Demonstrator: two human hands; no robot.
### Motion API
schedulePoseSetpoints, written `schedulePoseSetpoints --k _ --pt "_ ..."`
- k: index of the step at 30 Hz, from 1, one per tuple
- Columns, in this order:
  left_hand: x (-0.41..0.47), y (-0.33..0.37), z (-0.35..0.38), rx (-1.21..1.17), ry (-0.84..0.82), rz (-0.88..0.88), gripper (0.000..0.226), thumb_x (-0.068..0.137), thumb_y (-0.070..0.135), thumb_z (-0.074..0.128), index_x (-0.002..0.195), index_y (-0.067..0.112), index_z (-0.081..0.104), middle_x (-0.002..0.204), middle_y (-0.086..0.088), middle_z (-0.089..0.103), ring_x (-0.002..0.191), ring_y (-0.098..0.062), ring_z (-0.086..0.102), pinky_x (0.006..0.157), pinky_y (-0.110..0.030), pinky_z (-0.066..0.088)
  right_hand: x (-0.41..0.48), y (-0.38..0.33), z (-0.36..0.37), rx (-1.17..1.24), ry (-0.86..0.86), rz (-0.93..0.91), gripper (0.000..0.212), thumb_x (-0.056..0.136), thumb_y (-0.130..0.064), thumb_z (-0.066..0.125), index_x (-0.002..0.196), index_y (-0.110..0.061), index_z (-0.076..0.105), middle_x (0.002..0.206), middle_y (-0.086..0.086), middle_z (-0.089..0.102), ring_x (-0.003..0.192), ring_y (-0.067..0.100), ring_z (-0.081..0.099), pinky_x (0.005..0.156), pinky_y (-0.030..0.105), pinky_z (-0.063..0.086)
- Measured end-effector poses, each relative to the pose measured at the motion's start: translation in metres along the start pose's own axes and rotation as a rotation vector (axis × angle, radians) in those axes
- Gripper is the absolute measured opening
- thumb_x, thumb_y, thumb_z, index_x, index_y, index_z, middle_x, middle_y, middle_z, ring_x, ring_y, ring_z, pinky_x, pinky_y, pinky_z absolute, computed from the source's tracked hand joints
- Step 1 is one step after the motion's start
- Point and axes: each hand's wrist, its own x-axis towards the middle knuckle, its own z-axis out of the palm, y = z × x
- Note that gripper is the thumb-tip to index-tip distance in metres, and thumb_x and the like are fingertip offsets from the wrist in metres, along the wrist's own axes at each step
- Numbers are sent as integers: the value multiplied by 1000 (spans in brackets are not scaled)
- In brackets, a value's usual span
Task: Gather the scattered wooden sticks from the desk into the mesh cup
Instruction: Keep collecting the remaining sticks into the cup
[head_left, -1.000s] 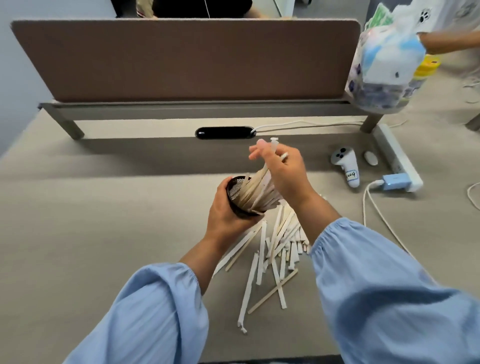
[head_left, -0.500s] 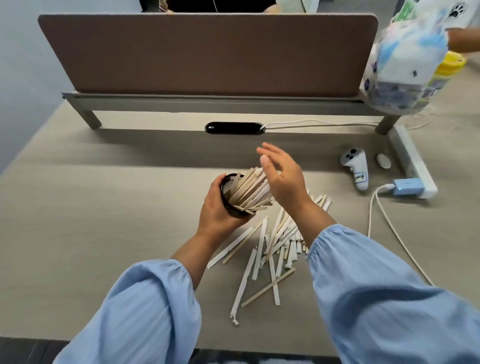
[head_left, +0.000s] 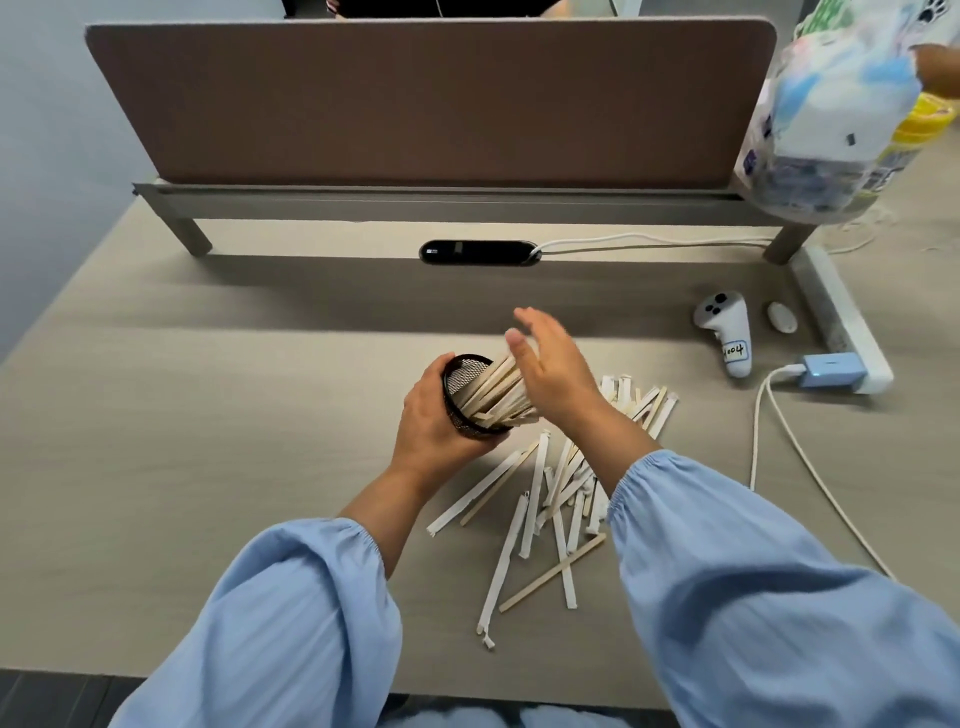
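Above the bench, the mesh cup (head_left: 464, 396) was held tipped while the sticks inside were patted in.

The cup was gripped all round by the left hand (head_left: 431, 422), with its mouth leaning to the right. The right hand (head_left: 556, 375) was spread flat with nothing held in it, and its palm was set against the ends of the sticks in the cup (head_left: 497, 396). To do this step well, the ends would best be pushed gently and evenly, so that the bundle slides down and none slip out. The cup was made of thin black wire net, round and see-through. The sticks were flat, thin, pale and smooth. Many loose sticks (head_left: 550, 499) were left lying in a crossed heap on the bench (head_left: 208, 415), just under the hands.
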Motion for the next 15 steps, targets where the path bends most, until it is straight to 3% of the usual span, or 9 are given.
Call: schedulePoseSetpoints --k 2,3,5,11,15 --pt "-2 -8 -5 -18 45 -19 95 46 34 86 127 15 39 121 -3 54 112 -22 51 97 -44 42 -1 2 -3 90 190 27 41 100 -28 37 132 -6 49 136 11 52 128 22 45 107 31 33" --pt "-2 -13 -7 -13 78 -22 95 47 29 88 127 13 39 121 -5 54 112 -22 51 98 -44 41 -1 4 -4 91 202 64 36 100 -27 37 126 -7 54 127 11 58 119 22 51 98 29 37" --pt "-1 -20 -11 5 150 -45 93 49 24 88 127 11 39 122 -8 53 112 -25 50 99 -44 40 -3 11 -1 36 106 146 27 98 -21 43 114 -9 61 113 10 66 102 23 59 85 27 42" --pt "-6 -35 -21 5 195 -85 96 51 28 87 130 13 36 124 -9 51 115 -26 46 100 -44 39 -27 32 38 -287 -357 122 28 86 -1 59 109 -13 71 112 8 69 102 23 65 90 28 48" --pt "-14 -41 -26 24 181 -88 97 50 29 87 131 12 35 126 -8 50 117 -26 46 101 -44 38 -37 49 62 -493 -376 215 34 83 -1 58 115 -12 65 120 12 63 111 31 59 93 34 48"
